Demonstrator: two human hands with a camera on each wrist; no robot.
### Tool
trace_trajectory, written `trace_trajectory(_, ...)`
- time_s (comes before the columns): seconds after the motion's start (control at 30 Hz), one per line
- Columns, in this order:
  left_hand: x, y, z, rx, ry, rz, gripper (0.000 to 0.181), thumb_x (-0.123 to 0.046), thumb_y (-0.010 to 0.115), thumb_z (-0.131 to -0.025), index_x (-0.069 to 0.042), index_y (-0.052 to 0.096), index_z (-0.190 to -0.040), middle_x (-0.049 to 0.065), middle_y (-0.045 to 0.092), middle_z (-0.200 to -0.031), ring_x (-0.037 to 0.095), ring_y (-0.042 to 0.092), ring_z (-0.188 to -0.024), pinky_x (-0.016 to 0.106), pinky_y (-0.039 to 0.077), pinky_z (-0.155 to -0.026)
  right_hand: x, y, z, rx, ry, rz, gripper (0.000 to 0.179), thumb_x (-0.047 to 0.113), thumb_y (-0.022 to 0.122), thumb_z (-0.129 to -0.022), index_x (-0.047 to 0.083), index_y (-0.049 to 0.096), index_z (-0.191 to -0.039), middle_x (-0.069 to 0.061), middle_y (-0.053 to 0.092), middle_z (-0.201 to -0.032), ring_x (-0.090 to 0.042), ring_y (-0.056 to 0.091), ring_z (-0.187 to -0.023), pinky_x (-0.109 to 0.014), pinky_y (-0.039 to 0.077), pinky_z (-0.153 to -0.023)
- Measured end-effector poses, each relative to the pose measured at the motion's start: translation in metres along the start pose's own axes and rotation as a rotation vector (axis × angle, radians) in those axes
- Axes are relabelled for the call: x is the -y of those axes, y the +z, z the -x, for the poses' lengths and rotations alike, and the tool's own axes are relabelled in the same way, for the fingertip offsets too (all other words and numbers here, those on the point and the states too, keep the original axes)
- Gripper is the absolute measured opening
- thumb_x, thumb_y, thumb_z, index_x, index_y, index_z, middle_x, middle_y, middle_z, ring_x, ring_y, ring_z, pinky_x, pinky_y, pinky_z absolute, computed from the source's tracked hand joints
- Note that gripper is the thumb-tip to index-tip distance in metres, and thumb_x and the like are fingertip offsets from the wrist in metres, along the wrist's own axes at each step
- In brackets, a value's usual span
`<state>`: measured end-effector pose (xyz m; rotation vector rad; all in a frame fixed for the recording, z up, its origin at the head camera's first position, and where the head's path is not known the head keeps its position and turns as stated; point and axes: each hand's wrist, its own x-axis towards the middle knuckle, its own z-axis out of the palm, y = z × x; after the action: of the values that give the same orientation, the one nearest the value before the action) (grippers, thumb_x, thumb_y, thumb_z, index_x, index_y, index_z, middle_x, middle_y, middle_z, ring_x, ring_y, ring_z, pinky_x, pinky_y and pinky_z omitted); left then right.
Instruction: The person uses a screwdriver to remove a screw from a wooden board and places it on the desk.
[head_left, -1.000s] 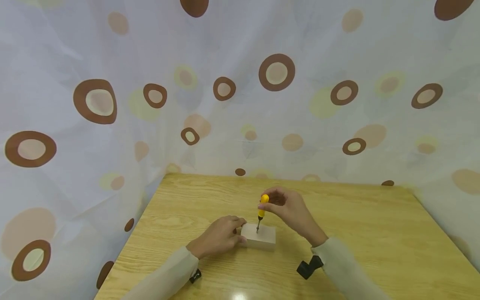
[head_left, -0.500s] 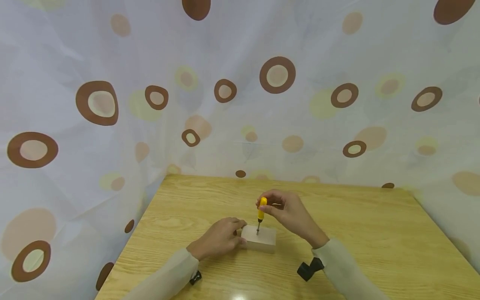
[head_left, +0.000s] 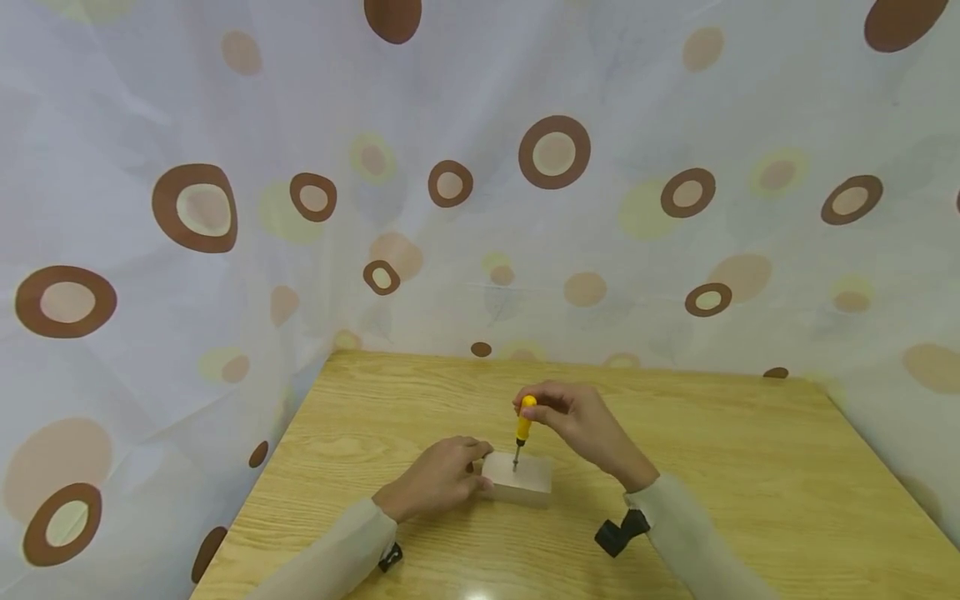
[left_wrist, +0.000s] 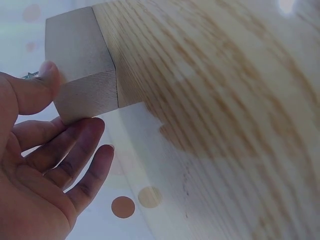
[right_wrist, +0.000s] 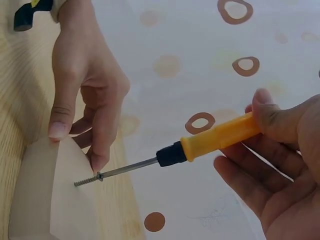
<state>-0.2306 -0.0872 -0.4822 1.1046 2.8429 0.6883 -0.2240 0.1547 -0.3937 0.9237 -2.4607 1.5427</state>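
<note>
A pale wooden block [head_left: 528, 485] lies on the table, its left end held between the thumb and fingers of my left hand [head_left: 438, 477]. In the left wrist view the thumb presses one face of the block [left_wrist: 82, 50] and the fingertips touch the underside edge. My right hand [head_left: 588, 427] pinches the yellow handle end of a screwdriver [right_wrist: 220, 137] with thumb and fingers. The screwdriver stands nearly upright over the block, leaning slightly. Its tip meets the head of a screw [right_wrist: 86, 181], whose point is in the block's top face and whose threaded shank mostly shows.
The wood-grain table [head_left: 750, 483] extends well to the right of the hands. A white curtain [head_left: 480, 108] with brown and beige circles hangs behind and at the sides. Black straps with small camera mounts [head_left: 621, 533] sit on both wrists.
My right hand has come slightly lower, and its thumb and fingers have shifted on the screwdriver handle. The left hand and the block stay in place.
</note>
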Motion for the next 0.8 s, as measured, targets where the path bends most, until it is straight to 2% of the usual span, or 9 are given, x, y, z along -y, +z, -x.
trace_trajectory(0.2,-0.001,0.0,0.002,0.003,-0.004,0.013,0.05,-0.039,0.065,-0.089,-0.007,0.059,-0.127,0.001,0.063,-0.121,0.006,0.06,-0.086,0.02,0.049,-0.071,0.005,0.009,0.004,-0.142,0.062,0.095,0.022,0.038,0.071,-0.085,0.03,0.068,-0.106,0.013,0.069,-0.095,-0.007,0.066,-0.084,-0.03,0.054,-0.074)
trace_trajectory(0.33,-0.001,0.0,0.002,-0.007,0.004,0.002,0.049,-0.039,0.065,-0.09,-0.007,0.059,-0.127,0.001,0.063,-0.12,0.007,0.059,-0.086,0.02,0.049,-0.071,0.007,0.011,0.004,-0.212,0.064,0.142,0.022,0.041,0.072,-0.084,0.029,0.068,-0.102,0.013,0.068,-0.09,-0.006,0.065,-0.08,-0.03,0.053,-0.07)
trace_trajectory(0.57,0.0,-0.001,0.001,-0.011,0.01,-0.022,0.052,-0.042,0.065,-0.089,-0.007,0.059,-0.128,0.001,0.062,-0.123,0.007,0.06,-0.086,0.02,0.049,-0.071,0.011,0.005,0.003,-0.146,-0.037,0.176,0.018,0.023,0.066,-0.091,0.023,0.068,-0.109,0.011,0.067,-0.101,-0.007,0.064,-0.09,-0.027,0.054,-0.078)
trace_trajectory(0.67,0.001,0.0,0.001,-0.012,0.01,-0.022,0.052,-0.041,0.065,-0.089,-0.007,0.059,-0.128,0.001,0.062,-0.123,0.007,0.06,-0.086,0.02,0.049,-0.072,0.011,0.005,0.003,-0.128,-0.023,0.154,0.018,0.022,0.065,-0.092,0.024,0.067,-0.11,0.011,0.067,-0.102,-0.008,0.063,-0.09,-0.028,0.054,-0.078)
trace_trajectory(0.8,0.001,0.001,0.001,-0.011,0.012,-0.022,0.05,-0.04,0.065,-0.089,-0.007,0.059,-0.127,0.001,0.063,-0.121,0.007,0.06,-0.086,0.021,0.05,-0.071,0.01,0.008,0.003,-0.124,0.006,0.126,0.019,0.03,0.067,-0.09,0.024,0.066,-0.108,0.01,0.066,-0.097,-0.009,0.064,-0.088,-0.031,0.054,-0.078)
